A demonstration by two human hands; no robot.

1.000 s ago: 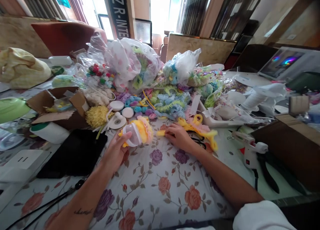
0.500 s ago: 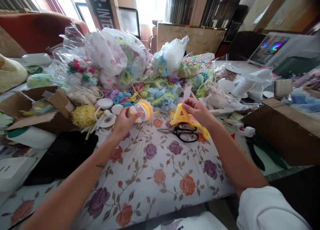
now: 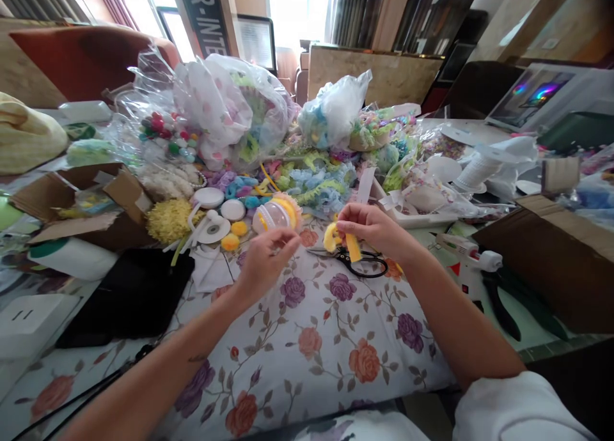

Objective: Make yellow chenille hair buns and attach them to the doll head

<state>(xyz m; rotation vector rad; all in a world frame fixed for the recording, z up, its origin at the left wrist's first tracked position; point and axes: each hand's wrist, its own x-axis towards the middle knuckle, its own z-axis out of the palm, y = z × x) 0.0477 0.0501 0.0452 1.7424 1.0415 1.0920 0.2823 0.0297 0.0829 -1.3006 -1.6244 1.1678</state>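
Observation:
My right hand (image 3: 371,229) pinches a yellow fabric strip (image 3: 354,246), whose looped part hangs beside the fingers. Beneath it, black-handled scissors (image 3: 368,264) lie on the flowered cloth (image 3: 307,313), blades pointing left. My left hand (image 3: 268,262) is held over the cloth with its fingers stretched toward the right and nothing visible in them. Just behind that hand rests a round, clear-and-white piece with yellow trim and a peach ruffled edge (image 3: 278,214); the hand covers a bit of its lower side. Yellow pompoms (image 3: 230,241) sit to the left.
Plastic bags of trimmings (image 3: 215,102) are heaped along the back. On the left are a cardboard box (image 3: 77,230), a black flat object (image 3: 127,297) and a ribbon spool (image 3: 213,229). A glue gun (image 3: 472,252) and another cardboard box (image 3: 551,262) stand at the right.
My left hand has let go of the round ruffled piece and come nearer and to the right. My right hand has lifted the yellow strip off the scissors, dropping slightly lower in view.

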